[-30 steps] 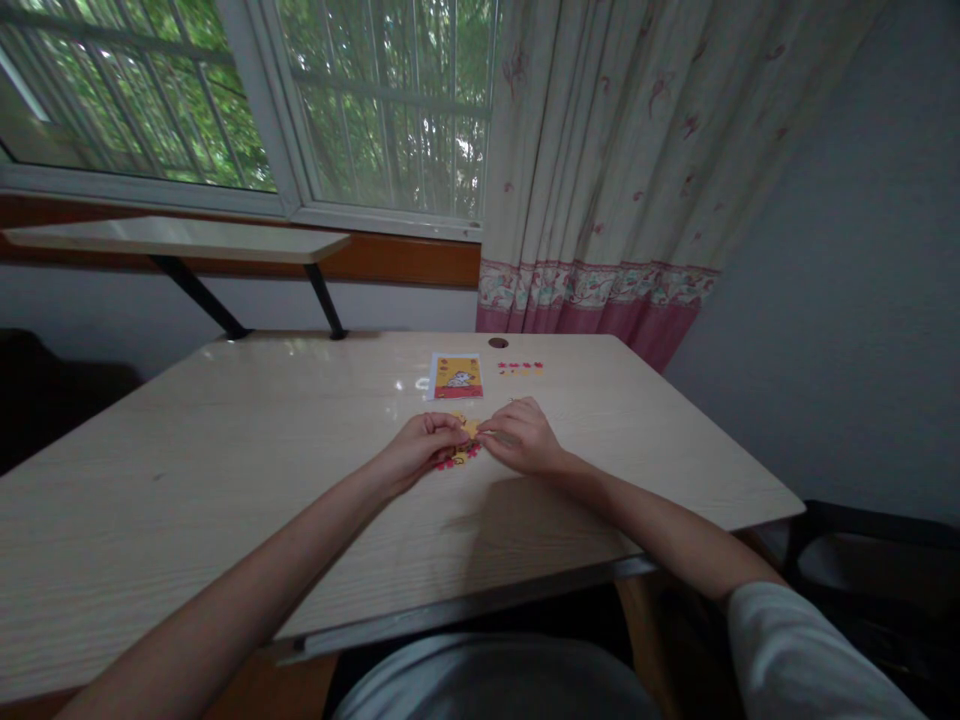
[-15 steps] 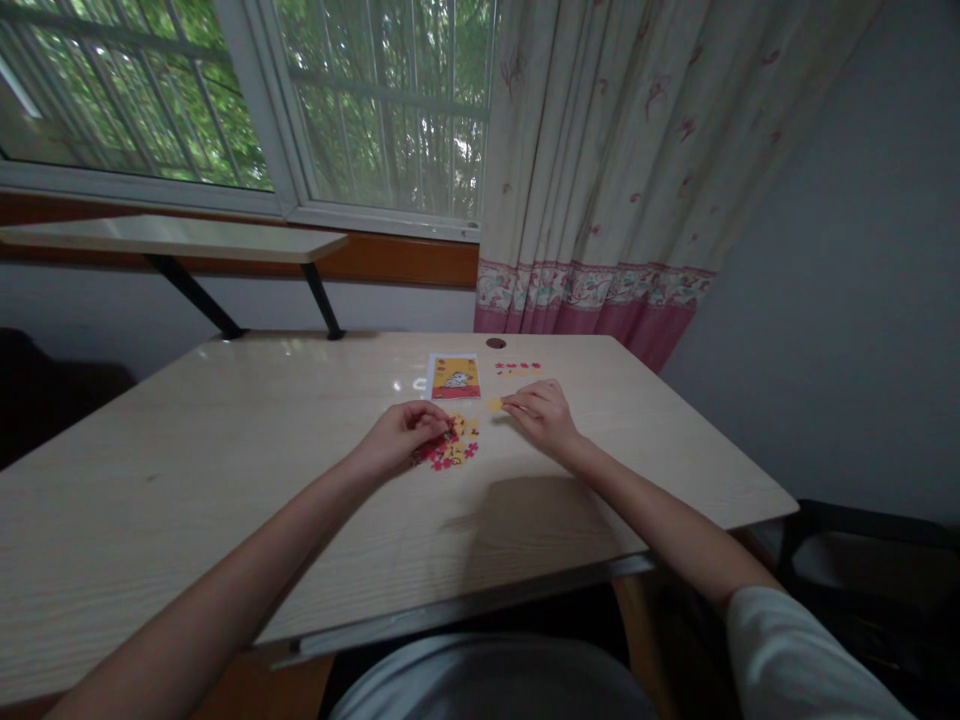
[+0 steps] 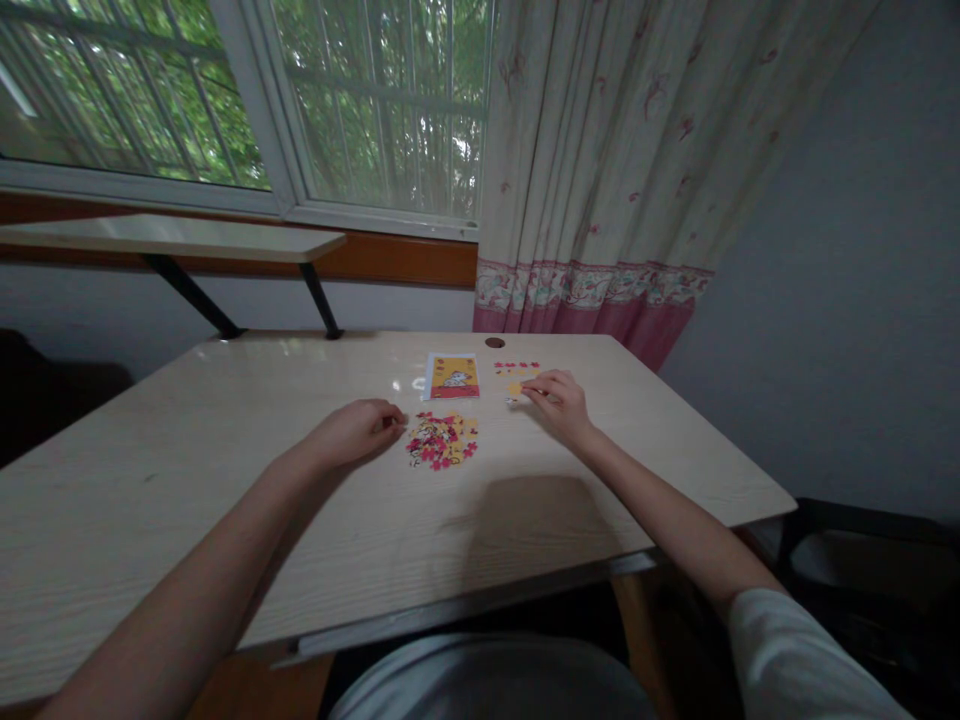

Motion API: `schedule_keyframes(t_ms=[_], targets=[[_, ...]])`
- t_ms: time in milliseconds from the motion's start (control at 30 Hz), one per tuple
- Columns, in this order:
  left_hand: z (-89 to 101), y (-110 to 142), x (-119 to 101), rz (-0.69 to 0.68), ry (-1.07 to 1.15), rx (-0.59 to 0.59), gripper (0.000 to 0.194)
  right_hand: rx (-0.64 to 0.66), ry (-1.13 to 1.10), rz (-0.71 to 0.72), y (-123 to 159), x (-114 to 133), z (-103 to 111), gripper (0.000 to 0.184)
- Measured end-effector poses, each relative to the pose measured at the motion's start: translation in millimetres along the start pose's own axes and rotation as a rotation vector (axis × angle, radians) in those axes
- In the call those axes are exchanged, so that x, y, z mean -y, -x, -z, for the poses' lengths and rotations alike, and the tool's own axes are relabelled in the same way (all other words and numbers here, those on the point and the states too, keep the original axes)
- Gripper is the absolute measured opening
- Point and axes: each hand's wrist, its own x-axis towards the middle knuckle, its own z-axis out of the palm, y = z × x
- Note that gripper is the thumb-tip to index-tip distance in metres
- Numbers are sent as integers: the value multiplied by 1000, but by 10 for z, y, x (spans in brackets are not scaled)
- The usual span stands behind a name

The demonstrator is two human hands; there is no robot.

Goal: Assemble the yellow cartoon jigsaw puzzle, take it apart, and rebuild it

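Observation:
My right hand (image 3: 561, 405) pinches a yellow puzzle piece (image 3: 514, 388) just below the rows of laid-out pieces. A small whitish bit (image 3: 513, 401) shows right under that piece; I cannot tell whether it is held as well. To the left of a pile of red, yellow and white puzzle pieces (image 3: 442, 440), my left hand (image 3: 367, 428) has its fingers curled together. Whatever it may hold is too small to make out. Behind the pile lies a picture card (image 3: 454, 380) with a white animal on yellow and red.
Red puzzle pieces (image 3: 517, 365) form a row at the back right, with smaller pieces under them. A round cable hole (image 3: 495, 343) is near the back edge of the wooden table (image 3: 225, 450). A raised shelf (image 3: 172, 238) stands at the back left.
My right hand has moved from the pile up and right with the yellow puzzle piece. My left hand has drawn back to the left, uncovering the pile.

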Motion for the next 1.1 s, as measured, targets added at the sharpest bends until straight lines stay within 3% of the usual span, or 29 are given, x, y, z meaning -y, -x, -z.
schedule_keyframes(t_ms=[167,367,500,633,767,867,1100], targets=[[1,-9,21,-9,-4,20,30,-7,-13,23,-2,-18,14,18],[10,-1,-118,-5,72,38,30,21,29,-67,-25,-125,17,17],[-49,-2,-172,-57,58,35,35,53,18,-189,-99,-395,31,19],[-106,-17,-165,-114,-39,71,41,93,88,-390,-152,-830,50,24],[-116,-26,-145,-151,-95,77,41,291,177,-555,-116,-1223,61,22],[-108,-23,-144,-153,-108,84,39,381,190,-589,-70,-1397,40,21],[-113,-23,-158,-156,-115,80,38,433,207,-571,-60,-1540,-39,18]])
